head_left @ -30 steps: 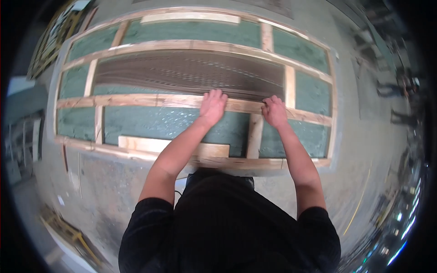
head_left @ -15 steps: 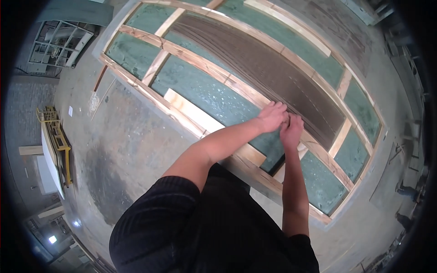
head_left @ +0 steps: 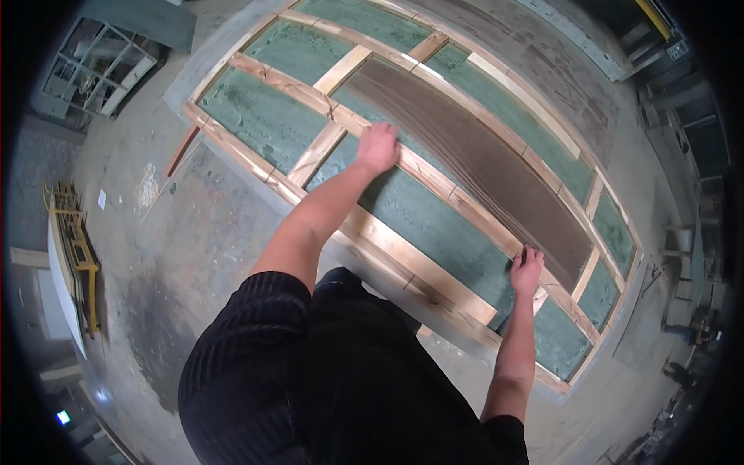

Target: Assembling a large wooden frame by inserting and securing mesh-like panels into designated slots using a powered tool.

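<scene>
A large wooden frame (head_left: pixel 434 174) lies over a green panel (head_left: pixel 263 101), its bars dividing it into several compartments. In the middle one is a brown ribbed sheet (head_left: pixel 496 167), its near edge wavy. My left hand (head_left: pixel 378 147) is closed over the long rail in front of that sheet, towards its left end; its fingertips are hidden. Farther right along the same rail, my right hand (head_left: pixel 527 271) has its fingers bent and drawn together beside the sheet's near edge. Whatever sits between those fingers is too small to make out.
A loose pale board (head_left: pixel 415 263) lies along the frame's near side, by my body. Another pale strip (head_left: pixel 523 105) lies along the far side. Yellow metal racking (head_left: pixel 81 260) with sheets stands at the left, and a metal lattice frame (head_left: pixel 101 66) at the upper left.
My hands were together at the rail beside the brown sheet. Now they are well apart: the left has gone left and away from me along the rail, the right a little right and nearer.
</scene>
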Available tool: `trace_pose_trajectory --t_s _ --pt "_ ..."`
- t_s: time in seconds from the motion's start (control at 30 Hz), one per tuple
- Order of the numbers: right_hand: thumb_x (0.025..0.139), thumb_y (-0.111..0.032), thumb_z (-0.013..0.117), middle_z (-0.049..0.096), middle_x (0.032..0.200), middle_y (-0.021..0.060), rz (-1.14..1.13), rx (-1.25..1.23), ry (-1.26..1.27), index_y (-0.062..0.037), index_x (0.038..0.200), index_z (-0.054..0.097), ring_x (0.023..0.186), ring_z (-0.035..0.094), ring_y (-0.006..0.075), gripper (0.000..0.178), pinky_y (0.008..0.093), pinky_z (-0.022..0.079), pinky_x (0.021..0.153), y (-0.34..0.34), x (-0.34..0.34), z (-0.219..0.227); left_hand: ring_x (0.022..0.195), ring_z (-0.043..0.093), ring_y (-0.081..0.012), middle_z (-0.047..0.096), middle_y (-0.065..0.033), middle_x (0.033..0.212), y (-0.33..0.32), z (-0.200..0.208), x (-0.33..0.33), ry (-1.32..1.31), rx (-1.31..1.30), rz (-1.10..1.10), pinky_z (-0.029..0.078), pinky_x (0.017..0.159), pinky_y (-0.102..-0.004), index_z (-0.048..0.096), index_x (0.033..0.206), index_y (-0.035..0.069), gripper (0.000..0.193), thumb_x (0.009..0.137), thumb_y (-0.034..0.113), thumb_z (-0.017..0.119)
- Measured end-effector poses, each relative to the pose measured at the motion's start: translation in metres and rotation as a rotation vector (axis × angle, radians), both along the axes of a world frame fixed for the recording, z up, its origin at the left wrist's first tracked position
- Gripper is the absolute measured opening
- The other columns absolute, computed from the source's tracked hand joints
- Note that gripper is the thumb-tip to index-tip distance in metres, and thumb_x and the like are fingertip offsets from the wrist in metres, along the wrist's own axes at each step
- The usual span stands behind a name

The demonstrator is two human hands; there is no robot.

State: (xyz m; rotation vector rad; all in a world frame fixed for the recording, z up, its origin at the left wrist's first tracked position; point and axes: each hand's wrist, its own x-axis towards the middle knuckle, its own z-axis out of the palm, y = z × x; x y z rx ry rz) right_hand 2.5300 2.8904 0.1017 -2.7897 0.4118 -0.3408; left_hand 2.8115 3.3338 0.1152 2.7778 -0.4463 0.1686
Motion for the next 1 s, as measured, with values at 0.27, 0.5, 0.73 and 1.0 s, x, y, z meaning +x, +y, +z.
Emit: trace_pose_trajectory --t_s 0.27,0.5,0.73,1.0 --pt "0.095 -0.019 0.073 0.059 0.122 0.0215 -0.06 0.067 0.157 -0.0023 0.137 0.063 0.114 0.058 0.0422 0.047 0.0492 0.049 0.102 0.016 0.01 0.005 0.109 0.068 -0.0352 0.07 -0.0149 0.113 0.068 -0.009 0.085 0.063 0.033 0.108 0.052 0.096 -0.0492 0.072 0.11 0.01 0.025 0.09 0.026 0.074" --pt "0.095 -0.02 0.074 0.057 0.124 0.0224 -0.076 0.051 0.222 -0.0013 0.14 0.062 0.119 0.057 0.0419 0.05 0.0486 0.048 0.105 0.02 0.016 0.014 0.108 0.072 -0.0368 0.075 -0.0198 0.115 0.066 -0.011 0.124 0.18 -0.241 0.397 0.056 0.095 -0.0491 0.071 0.11 0.007 0.03 0.091 0.029 0.075" --pt "0.094 -0.018 0.075 0.058 0.122 0.0195 -0.059 0.017 0.192 -0.0028 0.139 0.062 0.116 0.058 0.0392 0.05 0.0464 0.05 0.102 0.018 0.016 0.011 0.068 0.077 -0.0273 0.077 -0.0137 0.077 0.069 -0.02 0.166 0.689 -0.525 0.609 0.062 0.068 -0.0383 0.073 0.089 -0.003 0.035 0.098 0.03 0.068" --pt "0.093 -0.017 0.076 0.057 0.124 0.0175 -0.09 -0.021 0.17 -0.0039 0.138 0.063 0.115 0.059 0.0372 0.049 0.0442 0.052 0.101 0.022 0.02 0.016 0.056 0.074 -0.0234 0.076 -0.0147 0.072 0.065 -0.045 0.166 0.715 -0.895 0.584 0.056 0.048 -0.0357 0.072 0.078 -0.002 0.035 0.104 0.012 0.054"
